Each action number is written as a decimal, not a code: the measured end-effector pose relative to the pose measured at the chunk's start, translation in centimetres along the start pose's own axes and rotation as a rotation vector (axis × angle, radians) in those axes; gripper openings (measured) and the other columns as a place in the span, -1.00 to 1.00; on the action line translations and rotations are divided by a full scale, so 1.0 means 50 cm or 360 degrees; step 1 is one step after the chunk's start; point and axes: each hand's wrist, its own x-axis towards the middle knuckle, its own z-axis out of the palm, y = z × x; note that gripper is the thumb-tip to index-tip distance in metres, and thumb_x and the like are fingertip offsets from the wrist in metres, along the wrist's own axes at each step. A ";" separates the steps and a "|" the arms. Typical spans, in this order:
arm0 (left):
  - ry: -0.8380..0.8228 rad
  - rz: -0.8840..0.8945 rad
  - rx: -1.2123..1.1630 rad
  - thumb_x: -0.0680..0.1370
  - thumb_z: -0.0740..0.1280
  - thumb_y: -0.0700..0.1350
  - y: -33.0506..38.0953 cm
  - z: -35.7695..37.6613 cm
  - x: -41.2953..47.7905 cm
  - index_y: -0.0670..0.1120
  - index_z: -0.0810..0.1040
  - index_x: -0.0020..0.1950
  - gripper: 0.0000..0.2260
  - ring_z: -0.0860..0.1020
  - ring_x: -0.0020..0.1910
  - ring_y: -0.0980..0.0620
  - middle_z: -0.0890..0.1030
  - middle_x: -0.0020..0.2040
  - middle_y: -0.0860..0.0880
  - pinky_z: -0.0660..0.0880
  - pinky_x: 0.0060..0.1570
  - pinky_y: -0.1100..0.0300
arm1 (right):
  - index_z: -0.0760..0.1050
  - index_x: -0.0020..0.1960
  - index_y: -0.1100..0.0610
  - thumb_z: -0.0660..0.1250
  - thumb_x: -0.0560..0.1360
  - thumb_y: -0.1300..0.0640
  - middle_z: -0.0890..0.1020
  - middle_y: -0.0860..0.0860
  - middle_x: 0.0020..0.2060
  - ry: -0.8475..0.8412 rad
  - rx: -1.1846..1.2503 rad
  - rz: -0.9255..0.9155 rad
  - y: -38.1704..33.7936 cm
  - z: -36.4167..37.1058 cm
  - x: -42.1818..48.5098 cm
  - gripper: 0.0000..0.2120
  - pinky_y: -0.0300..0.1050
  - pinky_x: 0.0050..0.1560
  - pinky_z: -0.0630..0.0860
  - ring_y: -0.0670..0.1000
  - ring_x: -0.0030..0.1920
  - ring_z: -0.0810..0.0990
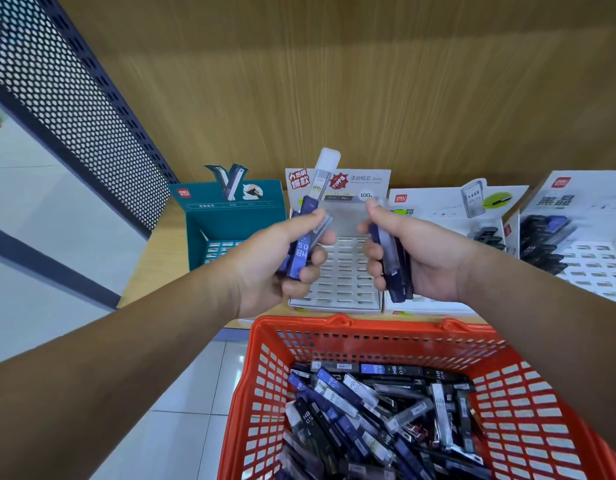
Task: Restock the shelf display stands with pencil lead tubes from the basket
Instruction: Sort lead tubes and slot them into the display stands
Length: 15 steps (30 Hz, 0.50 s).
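Blue-and-clear plastic pencil lead tubes (299, 254), bundled tight in the left hand (275, 271) and right hand (434, 261), likely need slotting singly into the white slotted display stand (344, 282) beneath.

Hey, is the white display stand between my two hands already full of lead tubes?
No, the white display stand shows empty slots; the left hand and right hand grip lead tubes.

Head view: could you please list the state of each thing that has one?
Left hand: grips several blue tubes.
Right hand: grips a bundle of tubes.
Red basket: holds many loose tubes.
Teal stand: visible slots empty.
Middle white stand: visible slots empty.
Far-right stand: partly stocked.
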 end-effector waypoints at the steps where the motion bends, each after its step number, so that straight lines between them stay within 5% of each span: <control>1: 0.0001 -0.0021 -0.0045 0.62 0.31 0.13 -0.004 0.000 -0.003 -0.11 0.58 0.08 -0.70 0.33 -0.46 0.08 0.46 -0.30 -0.01 0.15 -0.58 0.29 | 0.48 0.05 0.07 0.29 0.63 -0.20 0.45 0.01 -0.38 -0.0014 0.0079 0.0020 -0.001 -0.001 -0.001 -0.68 -0.11 -0.40 0.52 0.04 -0.43 0.46; 5: 0.0050 -0.0049 0.0002 0.62 0.32 -0.03 -0.028 0.015 0.000 -0.08 0.50 -0.04 -0.87 0.36 -0.43 0.04 0.49 -0.28 -0.05 0.26 -0.48 0.21 | 0.47 0.07 0.10 0.27 0.61 0.16 0.50 0.05 -0.30 -0.0145 0.0412 0.0005 0.000 -0.002 -0.002 -0.94 -0.05 -0.28 0.54 0.07 -0.37 0.46; 7: 0.0018 -0.0079 -0.0071 0.63 0.33 0.08 -0.041 0.026 -0.001 -0.06 0.49 -0.08 -0.77 0.35 -0.44 0.03 0.48 -0.29 -0.05 0.25 -0.48 0.21 | 0.45 0.09 0.11 0.21 0.57 0.28 0.50 0.08 -0.28 -0.0165 0.0589 -0.0071 0.000 -0.003 0.001 -0.85 0.00 -0.20 0.57 0.09 -0.33 0.49; 11: -0.0040 -0.0075 -0.0181 0.60 0.27 0.30 -0.061 0.037 -0.008 -0.11 0.57 0.04 -0.55 0.40 -0.45 0.03 0.51 -0.26 -0.07 0.24 -0.59 0.25 | 0.46 0.11 0.12 0.19 0.60 0.32 0.57 0.08 -0.24 -0.0143 0.0683 -0.0178 -0.002 -0.009 0.007 -0.83 0.04 -0.05 0.66 0.10 -0.25 0.60; 15: -0.0119 -0.0071 -0.0284 0.64 0.26 0.19 -0.073 0.042 -0.014 -0.14 0.62 0.12 -0.60 0.45 -0.38 0.01 0.53 -0.23 -0.08 0.26 -0.57 0.27 | 0.46 0.02 0.09 0.22 0.63 0.27 0.54 0.04 -0.26 -0.0085 0.0641 -0.0189 -0.001 -0.017 0.006 -0.89 -0.03 -0.19 0.61 0.06 -0.31 0.54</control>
